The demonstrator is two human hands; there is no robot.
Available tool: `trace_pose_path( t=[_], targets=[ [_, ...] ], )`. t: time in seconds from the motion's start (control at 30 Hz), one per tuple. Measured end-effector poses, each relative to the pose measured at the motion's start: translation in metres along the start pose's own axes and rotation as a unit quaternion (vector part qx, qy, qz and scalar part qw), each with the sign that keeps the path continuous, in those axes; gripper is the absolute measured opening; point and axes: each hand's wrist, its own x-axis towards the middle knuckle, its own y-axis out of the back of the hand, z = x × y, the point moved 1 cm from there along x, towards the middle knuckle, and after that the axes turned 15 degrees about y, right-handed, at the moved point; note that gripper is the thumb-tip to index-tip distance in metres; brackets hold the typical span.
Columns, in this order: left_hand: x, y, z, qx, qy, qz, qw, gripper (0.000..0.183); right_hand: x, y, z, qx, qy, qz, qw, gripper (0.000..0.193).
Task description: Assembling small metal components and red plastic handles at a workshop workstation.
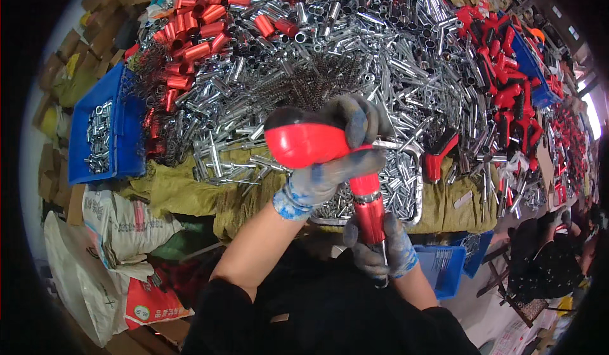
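Note:
Both my gloved hands are on a red-and-black pistol-grip hand tool (303, 144) with a red metal barrel, held above the front edge of the heap. My left hand (346, 155) wraps round the tool where its handle meets the barrel; the rounded red-and-black handle end sticks out to the left. Lower down, near my body, my right hand (380, 250) closes round the barrel's lower end, and a thin metal shaft comes out below it. Just behind the tool lies a metal tray (417, 193) of small silver pins. Another red-and-black handle (440, 155) rests to its right.
A large heap of silver tubes and rods (406, 70) covers the table, with dark springs (311, 82) in the middle and red tubes (206, 25) at far left. Blue bins (120, 127) stand left and below right. Red handles (507, 95) pile up at right, where another person (549, 260) sits.

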Motion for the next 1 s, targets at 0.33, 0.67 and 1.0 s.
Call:
trace_pose_path(
  t=[0.33, 0.67, 1.0],
  targets=[
    [-0.012, 0.004, 0.041, 0.022, 0.296, 0.034, 0.954, 0.067, 0.001, 0.03, -0.004, -0.22, 0.038, -0.027, 0.974, 0.079],
    [-0.001, 0.006, 0.065, 0.488, 0.242, 0.12, 0.83, 0.059, -0.004, 0.001, -0.022, -0.225, -0.028, -0.114, 0.967, 0.064],
    [0.013, 0.013, 0.064, 0.724, 0.051, -0.01, 0.688, 0.039, -0.008, 0.022, -0.009, -0.323, -0.047, -0.174, 0.929, 0.058]
  ],
)
